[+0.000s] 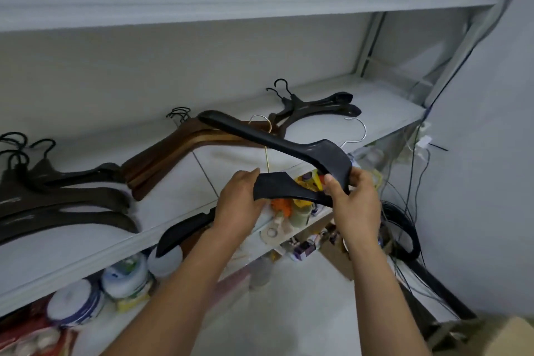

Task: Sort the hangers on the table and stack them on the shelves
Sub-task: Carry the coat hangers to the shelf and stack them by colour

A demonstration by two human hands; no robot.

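Far-left stack: dark brown wooden hangers with black hooks (57, 199) lie piled on the white middle shelf (384, 113), their lower arms close to the front lip. Risk: a knock from an arriving hanger could push one over the edge.
Centre stack: reddish-brown wooden hangers (173, 153) lie just beside the dark pile, tips nearly touching it. Risk: the sorts mixing if a piece is set down carelessly.
Left hand (239, 205): closed round the left arm of a black plastic hanger with a gold wire hook (277, 188), thumb on top; another black arm (185, 228) projects below the wrist. It probably belongs to the same hanger, though the hand hides the join.
Held item two: a second black plastic hanger with a silver hook (274, 141) slants above the first, held out in front of the shelf.
Right hand (352, 199): fingers pinch both black hangers where they cross. Risk: the hooks tangling, or one hanger slipping into the cluttered lower shelf (289, 220).
Right stack: glossy black hangers (318, 105), likely the matching destination.
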